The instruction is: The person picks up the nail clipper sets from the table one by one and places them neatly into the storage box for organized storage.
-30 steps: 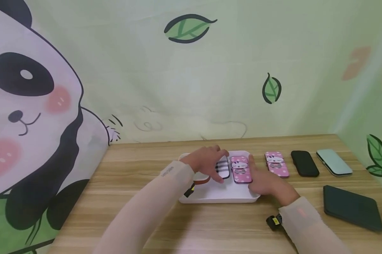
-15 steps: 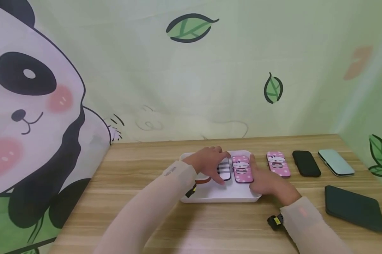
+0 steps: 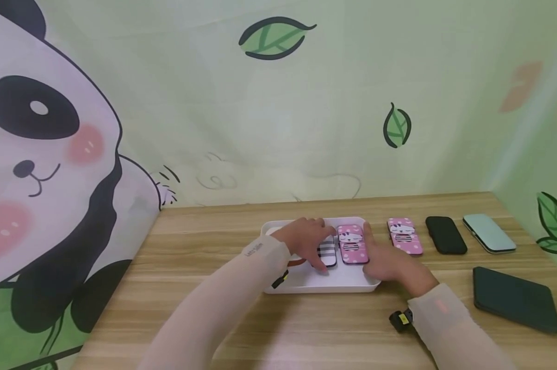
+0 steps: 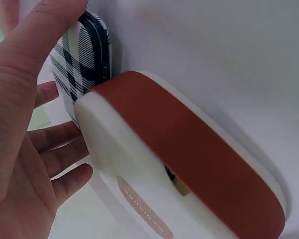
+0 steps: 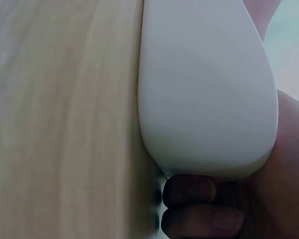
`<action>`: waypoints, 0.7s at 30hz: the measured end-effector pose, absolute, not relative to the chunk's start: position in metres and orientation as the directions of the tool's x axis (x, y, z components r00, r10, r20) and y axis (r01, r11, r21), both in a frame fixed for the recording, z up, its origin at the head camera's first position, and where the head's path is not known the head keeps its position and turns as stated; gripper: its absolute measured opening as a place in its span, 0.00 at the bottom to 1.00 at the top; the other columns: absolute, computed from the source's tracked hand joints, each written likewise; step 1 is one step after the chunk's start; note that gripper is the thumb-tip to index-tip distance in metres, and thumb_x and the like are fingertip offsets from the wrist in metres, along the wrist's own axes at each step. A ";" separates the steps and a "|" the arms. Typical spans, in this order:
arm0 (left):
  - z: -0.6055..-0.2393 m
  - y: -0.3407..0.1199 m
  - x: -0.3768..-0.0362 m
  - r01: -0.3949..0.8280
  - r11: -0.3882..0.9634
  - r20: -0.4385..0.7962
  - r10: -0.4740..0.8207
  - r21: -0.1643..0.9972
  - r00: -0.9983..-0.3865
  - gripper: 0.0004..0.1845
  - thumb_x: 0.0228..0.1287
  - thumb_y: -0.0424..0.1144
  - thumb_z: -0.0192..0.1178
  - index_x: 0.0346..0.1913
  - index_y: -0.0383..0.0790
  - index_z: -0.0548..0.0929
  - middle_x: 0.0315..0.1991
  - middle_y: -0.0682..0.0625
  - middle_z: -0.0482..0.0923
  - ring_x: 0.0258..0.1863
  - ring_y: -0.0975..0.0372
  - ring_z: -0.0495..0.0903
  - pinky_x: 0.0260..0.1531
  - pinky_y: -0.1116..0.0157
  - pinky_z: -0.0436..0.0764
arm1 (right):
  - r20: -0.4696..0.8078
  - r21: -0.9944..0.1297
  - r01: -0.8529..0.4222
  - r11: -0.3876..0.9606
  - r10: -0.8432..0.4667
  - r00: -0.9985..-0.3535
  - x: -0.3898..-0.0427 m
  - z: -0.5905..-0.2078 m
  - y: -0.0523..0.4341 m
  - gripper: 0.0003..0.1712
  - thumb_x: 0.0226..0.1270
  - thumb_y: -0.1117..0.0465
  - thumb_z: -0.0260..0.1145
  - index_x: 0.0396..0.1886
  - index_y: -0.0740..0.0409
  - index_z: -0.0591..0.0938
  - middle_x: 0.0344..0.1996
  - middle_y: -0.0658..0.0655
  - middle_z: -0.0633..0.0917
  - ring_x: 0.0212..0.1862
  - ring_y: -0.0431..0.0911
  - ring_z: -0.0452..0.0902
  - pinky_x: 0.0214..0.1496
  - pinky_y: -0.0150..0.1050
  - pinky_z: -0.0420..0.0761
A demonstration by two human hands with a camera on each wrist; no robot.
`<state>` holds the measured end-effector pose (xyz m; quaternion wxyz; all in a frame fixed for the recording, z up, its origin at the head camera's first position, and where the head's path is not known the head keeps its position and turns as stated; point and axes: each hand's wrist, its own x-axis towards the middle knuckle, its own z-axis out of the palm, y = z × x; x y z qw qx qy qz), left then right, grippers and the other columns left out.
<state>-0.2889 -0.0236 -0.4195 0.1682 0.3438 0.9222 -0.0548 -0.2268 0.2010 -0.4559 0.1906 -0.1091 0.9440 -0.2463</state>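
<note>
A white tray point(image 3: 315, 280) lies mid-table and holds a plaid case point(image 3: 327, 252), a pink cat case point(image 3: 352, 245) and a white case with a red-brown band point(image 3: 297, 262). My left hand point(image 3: 306, 237) arches over the plaid case, thumb at one side and fingers at the other. The left wrist view shows the thumb of that hand point(image 4: 20, 129) on the plaid case point(image 4: 82, 59), beside the white and red-brown case point(image 4: 179, 159). My right hand point(image 3: 391, 267) grips the tray's right corner point(image 5: 204, 89), fingers point(image 5: 199, 204) curled beneath it and thumb beside the pink case.
Right of the tray on the wooden table point(image 3: 213, 308) lie a second pink cat case point(image 3: 404, 236), a black case point(image 3: 445, 235) and a mint case point(image 3: 488, 233). A flat dark green case point(image 3: 514, 299) sits nearer at the right. A panda backdrop closes the back and left.
Both hands keep their places at the tray. Only the view shifts a little.
</note>
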 end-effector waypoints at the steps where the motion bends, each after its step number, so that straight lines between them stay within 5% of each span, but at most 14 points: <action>1: -0.420 -0.024 -0.288 0.653 0.757 -0.349 0.614 0.006 -0.708 0.54 0.39 0.76 0.69 0.73 0.63 0.65 0.61 0.54 0.73 0.57 0.59 0.73 0.63 0.57 0.72 | -0.306 -0.509 -0.112 0.853 -0.301 -0.903 -0.227 -0.456 0.201 0.60 0.63 0.62 0.58 0.78 0.59 0.24 0.20 0.55 0.73 0.16 0.44 0.64 0.18 0.36 0.64; 21: -0.414 -0.026 -0.280 0.624 0.781 -0.386 0.570 -0.019 -0.725 0.52 0.46 0.72 0.69 0.75 0.60 0.65 0.71 0.52 0.66 0.69 0.56 0.65 0.71 0.53 0.65 | -0.322 -0.496 -0.094 0.863 -0.283 -0.903 -0.227 -0.458 0.200 0.60 0.64 0.61 0.58 0.78 0.56 0.23 0.20 0.55 0.73 0.15 0.44 0.63 0.18 0.36 0.64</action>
